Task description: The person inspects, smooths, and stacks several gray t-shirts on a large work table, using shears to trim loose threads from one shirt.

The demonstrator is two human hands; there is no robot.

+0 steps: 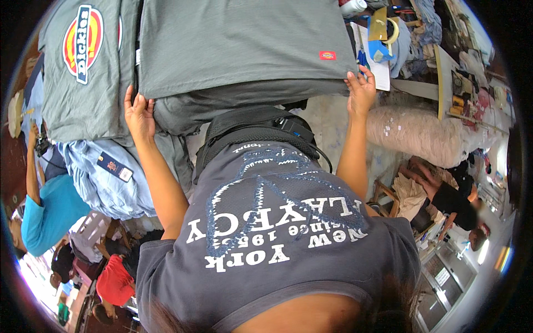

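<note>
A grey T-shirt (244, 44) lies spread flat in front of me, with a small red label (327, 55) near its lower right corner. My left hand (140, 115) is closed at the lower left corner of the hem, thumb and fingers pinching the cloth. At the lower right corner my right hand (361, 95) pinches the hem too, with some fingers raised. Underneath bulges more dark grey cloth (205, 105). Left of the shirt is another grey garment (61, 105) bearing a large red, yellow and white emblem.
Right of the shirt lie blue-handled scissors (362, 57) on white paper, beside a tape roll (392, 33). A light blue garment (105, 177) with a dark tag hangs at the left. A plastic-wrapped bundle (413, 133) stands at the right. People in blue (53, 213) and red (116, 277) are at lower left.
</note>
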